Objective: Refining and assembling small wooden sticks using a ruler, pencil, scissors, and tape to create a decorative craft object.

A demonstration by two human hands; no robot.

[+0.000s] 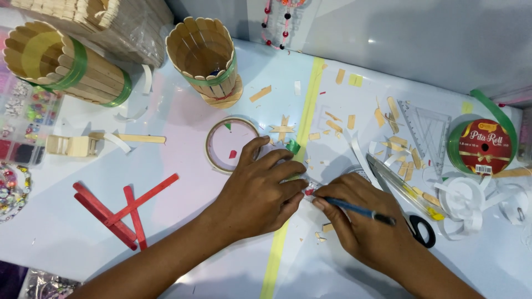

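Observation:
My left hand (257,191) lies palm down at the middle of the white table (210,116), its fingers pressing a small piece with a green ribbon scrap (292,146) just beyond them. What sits under the fingers is mostly hidden. My right hand (360,218) grips a thin blue pencil-like tool (357,210), whose tip points left and meets a tiny red-and-white spot by my left fingertips. The two hands almost touch.
A tape ring (230,144) lies just behind my left hand. Two stick-built cylinders with green bands (202,55) (61,61) stand at the back left. Red sticks (124,210) lie front left. Scissors (418,224), a clear set square (426,130), a green ribbon roll (482,147), white ribbon curls and stick offcuts crowd the right.

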